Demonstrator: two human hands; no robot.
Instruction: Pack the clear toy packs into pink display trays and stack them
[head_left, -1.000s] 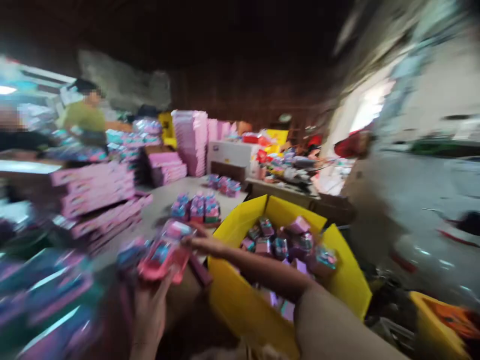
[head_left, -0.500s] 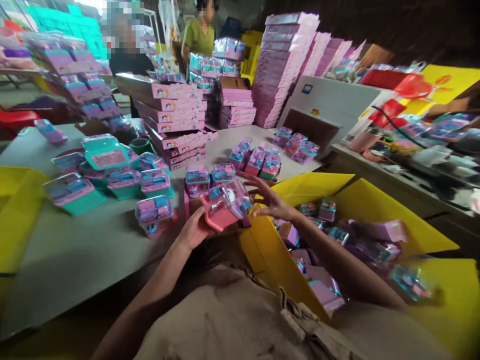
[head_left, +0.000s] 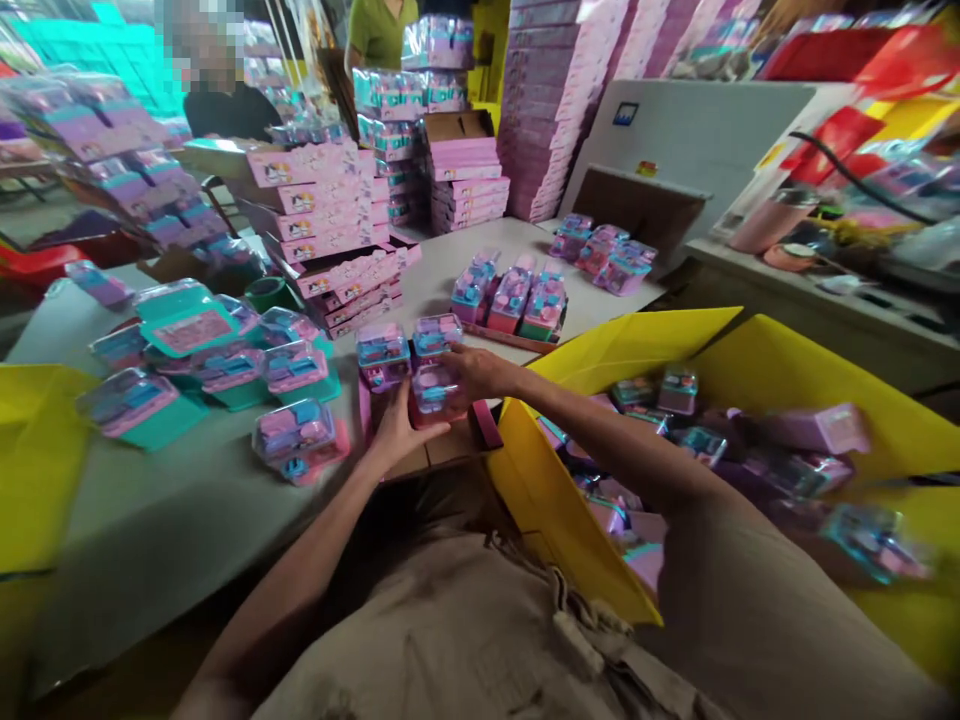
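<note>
A small plastic case (head_left: 435, 390) with a clear lid and blue and pink contents sits in an open pink-edged cardboard tray (head_left: 491, 424) in front of me. My right hand (head_left: 480, 374) grips it at its right side, fingers curled over the lid's far edge. My left hand (head_left: 401, 435) holds its near left corner, thumb stretched along the front. Behind it in the tray stand a purple case (head_left: 383, 357) and another clear-lidded case (head_left: 437, 336). One more case with a pink body (head_left: 296, 440) lies on the table to the left.
Teal cases (head_left: 232, 372) are heaped on the left of the table (head_left: 195, 520). A yellow carton (head_left: 574, 520) of loose cases stands at my right. Stacked pink trays (head_left: 315, 215) rise behind, near a filled tray (head_left: 510, 300). A person (head_left: 229, 105) is across the table.
The case in my left hand went from tilted above the tray to down inside it. My right hand moved left from beside the carton and closed on it. The view shifted slightly.
</note>
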